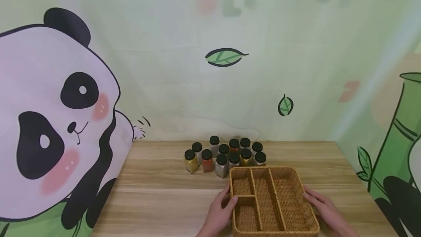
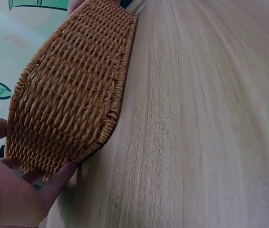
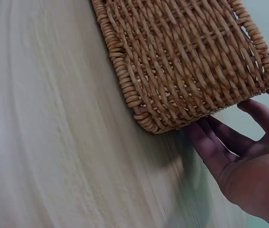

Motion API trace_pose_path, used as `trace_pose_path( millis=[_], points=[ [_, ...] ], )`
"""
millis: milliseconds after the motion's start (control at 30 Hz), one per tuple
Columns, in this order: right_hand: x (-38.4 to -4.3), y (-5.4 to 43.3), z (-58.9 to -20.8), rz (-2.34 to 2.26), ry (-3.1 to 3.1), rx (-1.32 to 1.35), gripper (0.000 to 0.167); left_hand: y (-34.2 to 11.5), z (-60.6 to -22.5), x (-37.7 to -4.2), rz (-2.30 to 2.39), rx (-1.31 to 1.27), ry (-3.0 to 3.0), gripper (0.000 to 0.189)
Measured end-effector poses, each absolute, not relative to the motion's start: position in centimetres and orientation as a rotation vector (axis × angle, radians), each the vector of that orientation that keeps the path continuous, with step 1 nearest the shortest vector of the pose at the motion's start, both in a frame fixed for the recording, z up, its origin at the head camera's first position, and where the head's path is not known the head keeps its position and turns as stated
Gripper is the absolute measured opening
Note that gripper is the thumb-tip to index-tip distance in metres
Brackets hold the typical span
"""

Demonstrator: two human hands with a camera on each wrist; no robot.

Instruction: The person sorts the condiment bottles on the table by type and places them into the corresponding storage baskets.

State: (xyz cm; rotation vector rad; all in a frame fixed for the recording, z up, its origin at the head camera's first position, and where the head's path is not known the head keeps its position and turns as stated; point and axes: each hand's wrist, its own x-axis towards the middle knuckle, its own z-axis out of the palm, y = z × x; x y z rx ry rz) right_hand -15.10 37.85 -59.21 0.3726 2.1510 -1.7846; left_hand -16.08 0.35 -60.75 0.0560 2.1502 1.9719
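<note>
A brown wicker basket (image 1: 291, 196) with several compartments is at the front of the wooden table, and no items show inside it. My left hand (image 1: 217, 207) grips its left side, the thumb over the rim and the fingers along the outer wall. On the opposite side, my right hand (image 1: 323, 206) holds the basket with the thumb near the rim. The right wrist view shows the fingers (image 3: 210, 145) at the lower edge of the woven wall (image 3: 187, 61). In the left wrist view, fingertips touch the bottom edge of the basket (image 2: 68, 90).
Behind the basket stands a group of spice jars (image 1: 222, 165) with black lids, holding yellow, red and pale contents. The wooden tabletop (image 1: 158, 200) ends at a wall cloth (image 1: 184, 94) printed with a panda, leaves and bamboo.
</note>
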Motion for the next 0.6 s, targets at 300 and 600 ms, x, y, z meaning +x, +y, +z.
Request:
trace_pose_path(
  millis=[300, 600],
  points=[
    [-14.4, 34.7, -58.6, -1.813, 2.209, 0.395, 0.070, -2.8, -59.7, -15.4, 1.865, 0.082, 2.300, 0.060],
    [-14.7, 29.9, -59.0, -1.909, 2.189, 0.375, 0.062, -7.3, -59.1, -15.8, 1.930, -0.016, 2.221, 0.065]
  ],
)
